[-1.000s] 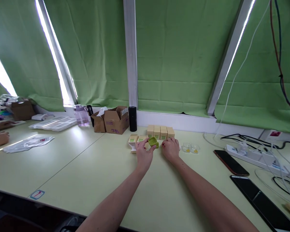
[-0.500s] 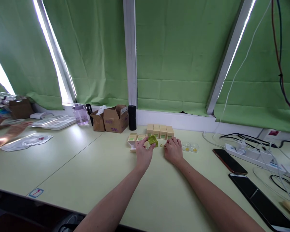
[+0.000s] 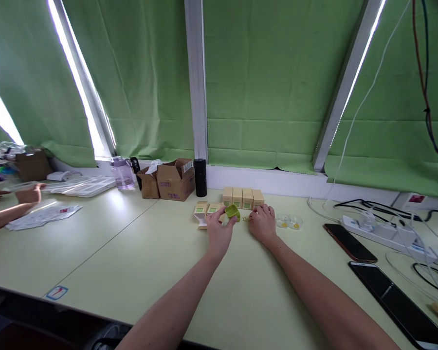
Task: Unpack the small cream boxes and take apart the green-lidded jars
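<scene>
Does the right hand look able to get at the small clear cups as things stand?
Probably yes: the clear cups sit just to the right of the right hand, with no object visible between them.

Daylight burns white past the blinds [image 3: 270, 87] and lays a soft sheen on the counter [image 3: 131, 262], deep shadow beneath

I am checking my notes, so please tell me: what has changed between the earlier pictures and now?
The right hand moved slightly right; a small piece now shows by its fingertips, though whether it was let go is unclear. At far left, a co-worker's nearer hand moved right. The left hand still holds the green container; the beige boxes stayed put.
</scene>
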### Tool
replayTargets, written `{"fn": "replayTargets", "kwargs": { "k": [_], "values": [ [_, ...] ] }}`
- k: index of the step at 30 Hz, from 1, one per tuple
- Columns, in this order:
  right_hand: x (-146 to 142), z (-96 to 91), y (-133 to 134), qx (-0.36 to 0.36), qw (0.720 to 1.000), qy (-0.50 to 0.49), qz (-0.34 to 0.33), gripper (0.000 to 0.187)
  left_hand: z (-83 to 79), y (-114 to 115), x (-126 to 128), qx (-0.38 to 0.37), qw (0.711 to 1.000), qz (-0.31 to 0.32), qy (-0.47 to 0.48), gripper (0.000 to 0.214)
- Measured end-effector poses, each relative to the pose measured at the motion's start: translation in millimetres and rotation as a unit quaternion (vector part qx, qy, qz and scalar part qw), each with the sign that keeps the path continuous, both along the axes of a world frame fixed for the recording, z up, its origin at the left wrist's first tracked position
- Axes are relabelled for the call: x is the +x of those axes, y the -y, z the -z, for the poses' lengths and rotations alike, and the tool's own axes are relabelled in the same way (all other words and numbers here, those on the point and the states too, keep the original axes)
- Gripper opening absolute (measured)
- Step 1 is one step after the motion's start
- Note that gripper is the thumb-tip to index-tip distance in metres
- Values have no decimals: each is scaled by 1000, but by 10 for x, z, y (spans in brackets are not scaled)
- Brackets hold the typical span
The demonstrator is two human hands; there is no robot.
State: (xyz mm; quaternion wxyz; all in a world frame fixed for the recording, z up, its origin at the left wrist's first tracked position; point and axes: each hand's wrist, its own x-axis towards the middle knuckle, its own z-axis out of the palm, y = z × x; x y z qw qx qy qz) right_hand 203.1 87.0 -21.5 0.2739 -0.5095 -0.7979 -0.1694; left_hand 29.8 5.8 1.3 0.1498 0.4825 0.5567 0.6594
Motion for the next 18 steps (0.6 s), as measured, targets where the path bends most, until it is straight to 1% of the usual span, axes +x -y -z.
{"fn": "replayTargets", "kwargs": {
  "k": [2, 5, 8, 11, 15, 18],
  "values": [
    [-17, -8, 14, 1, 1000, 3, -11, 22, -5, 0, -3, -11, 1000, 11, 18, 48],
    [-64, -10, 17, -1, 1000, 7, -23, 20, -28, 13, 6, -19, 996, 57, 72, 49],
    [-110, 4, -5, -5, 1000, 4, -21, 21, -70, 43, 32, -14, 983, 113, 146, 56],
    [-126, 18, -32, -8, 1000, 3, -16, 23, -117, 83, 63, -11, 966, 154, 206, 64],
    [-119, 22, -43, -10, 1000, 5, -14, 25, -157, 125, 89, -36, 950, 186, 249, 59],
    [-115, 21, -41, -11, 1000, 5, -11, 26, -155, 136, 95, -47, 935, 211, 281, 54]
  ]
}}
